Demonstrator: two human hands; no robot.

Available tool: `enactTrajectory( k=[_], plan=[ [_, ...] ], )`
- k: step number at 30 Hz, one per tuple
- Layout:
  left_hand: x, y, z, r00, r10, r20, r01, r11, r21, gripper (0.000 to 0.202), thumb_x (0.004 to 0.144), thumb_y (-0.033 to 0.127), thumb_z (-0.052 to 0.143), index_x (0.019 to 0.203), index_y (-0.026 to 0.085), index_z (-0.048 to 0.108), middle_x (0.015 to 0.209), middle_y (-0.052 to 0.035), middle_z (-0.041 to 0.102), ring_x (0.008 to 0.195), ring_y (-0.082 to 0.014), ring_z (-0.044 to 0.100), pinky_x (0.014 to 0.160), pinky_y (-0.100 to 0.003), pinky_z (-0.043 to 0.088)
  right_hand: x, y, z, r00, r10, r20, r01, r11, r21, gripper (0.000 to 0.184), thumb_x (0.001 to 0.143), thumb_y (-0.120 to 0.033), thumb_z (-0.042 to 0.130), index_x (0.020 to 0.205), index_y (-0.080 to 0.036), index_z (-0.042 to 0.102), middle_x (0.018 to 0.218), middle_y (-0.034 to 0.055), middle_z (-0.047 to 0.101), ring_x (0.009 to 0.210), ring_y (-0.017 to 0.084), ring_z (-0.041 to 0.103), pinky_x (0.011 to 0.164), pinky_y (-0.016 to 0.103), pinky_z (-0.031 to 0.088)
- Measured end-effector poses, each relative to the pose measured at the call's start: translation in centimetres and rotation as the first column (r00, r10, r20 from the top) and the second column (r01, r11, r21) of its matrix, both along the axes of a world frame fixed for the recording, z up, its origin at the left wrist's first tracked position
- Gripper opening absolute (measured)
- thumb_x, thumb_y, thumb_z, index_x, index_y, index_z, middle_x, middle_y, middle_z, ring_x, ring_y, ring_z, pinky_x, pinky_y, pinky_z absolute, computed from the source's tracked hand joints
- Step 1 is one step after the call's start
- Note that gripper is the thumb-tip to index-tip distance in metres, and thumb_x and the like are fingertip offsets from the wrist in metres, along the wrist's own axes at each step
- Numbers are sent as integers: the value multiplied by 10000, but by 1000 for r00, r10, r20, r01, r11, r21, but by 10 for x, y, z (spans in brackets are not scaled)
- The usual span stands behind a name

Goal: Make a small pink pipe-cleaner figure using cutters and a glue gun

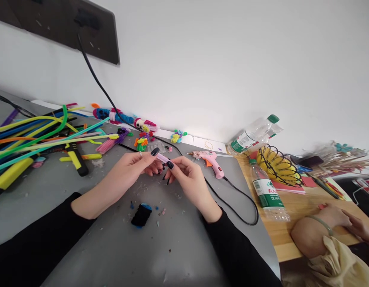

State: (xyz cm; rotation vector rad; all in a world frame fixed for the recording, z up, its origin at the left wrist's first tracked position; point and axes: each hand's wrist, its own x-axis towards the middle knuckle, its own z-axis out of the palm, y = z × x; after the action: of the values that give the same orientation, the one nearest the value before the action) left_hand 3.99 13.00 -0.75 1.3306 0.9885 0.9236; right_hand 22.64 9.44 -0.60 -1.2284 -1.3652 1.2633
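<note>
Between the fingertips of both hands is a short light-pink pipe cleaner piece (163, 158), held above the grey table (184, 255). My left hand (138, 163) pinches its left end, thumb on top. My right hand (186, 173) pinches the other end, fingers curled beneath. Below the hands lies a small black fuzzy piece (142, 215) with blue edges. Just beyond my right hand rests a pink hot glue gun (210, 159) with an orange trigger. Small fuzzy pipe cleaner figures (144, 140) lie behind my left hand.
Many coloured pipe cleaners (50, 129) and yellow-black pliers (75, 157) lie at left. A black cord (242, 219) loops at right. Plastic bottles (268, 195) and a yellow wire basket (275, 165) stand on a wooden table, near another person's arm (314, 229).
</note>
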Motion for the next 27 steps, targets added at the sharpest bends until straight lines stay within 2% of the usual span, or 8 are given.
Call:
enactTrajectory(
  k=[4, 9, 13, 19, 24, 26, 27],
  plan=[
    [1, -1, -1, 998, 13, -55, -10, 998, 55, 454, 882, 635, 652, 741, 212, 735, 774, -80, 745, 767, -242, 688, 686, -363, 578, 0, 0, 0, 1000, 1, 5, -1, 1000, -7, 338, 902, -550, 690, 890, -215, 646, 736, 7, 683, 639, 133, 628, 637, 285, 543],
    [1, -2, -2, 1000, 13, 0, -13, 999, 32, 529, 863, 701, 645, 740, 194, 737, 768, -90, 741, 760, -239, 691, 691, -364, 580, -1, -1, 1, 1000, 0, 5, 0, 1000, -5, 316, 909, -523, 679, 890, -211, 634, 728, 0, 670, 635, 126, 623, 648, 279, 541],
    [1, -2, -2, 1000, -25, 18, 24, 999, 44, 547, 868, 715, 616, 806, 194, 770, 803, -103, 757, 769, -246, 696, 688, -372, 578, -1, -1, 1, 1000, -3, 6, 3, 1000, 22, 300, 908, -508, 673, 869, -216, 614, 710, -7, 651, 633, 129, 613, 641, 281, 534],
    [1, -7, 6, 995, -62, -82, 75, 983, 168, 527, 930, 675, 524, 852, 208, 758, 839, -89, 751, 739, -227, 676, 674, -358, 584, -1, -2, 3, 999, -32, 35, 30, 998, 55, 280, 899, -478, 668, 812, -227, 580, 657, -31, 611, 601, 127, 582, 624, 277, 498],
    [2, -11, 10, 976, -14, -215, 95, 925, 368, 485, 990, 572, 459, 727, 225, 673, 776, -46, 683, 697, -194, 630, 623, -301, 538, 0, -2, 3, 998, -48, 45, 46, 997, 55, 287, 898, -484, 661, 802, -228, 573, 652, -33, 598, 591, 126, 559, 608, 270, 465],
    [2, -13, 8, 958, 19, -285, 122, 875, 469, 437, 1016, 496, 446, 810, 223, 718, 845, -46, 699, 755, -194, 655, 665, -290, 538, 0, -2, 3, 998, -53, 46, 50, 997, 53, 287, 900, -485, 653, 802, -226, 574, 653, -35, 590, 589, 123, 549, 603, 266, 455],
    [2, -15, 6, 947, 37, -318, 142, 843, 519, 408, 1028, 460, 442, 908, 219, 749, 910, -51, 718, 805, -198, 676, 707, -287, 545, 0, -1, 2, 997, -53, 49, 50, 997, 52, 284, 900, -481, 649, 802, -225, 575, 654, -35, 588, 590, 122, 546, 602, 265, 452]
  ],
)
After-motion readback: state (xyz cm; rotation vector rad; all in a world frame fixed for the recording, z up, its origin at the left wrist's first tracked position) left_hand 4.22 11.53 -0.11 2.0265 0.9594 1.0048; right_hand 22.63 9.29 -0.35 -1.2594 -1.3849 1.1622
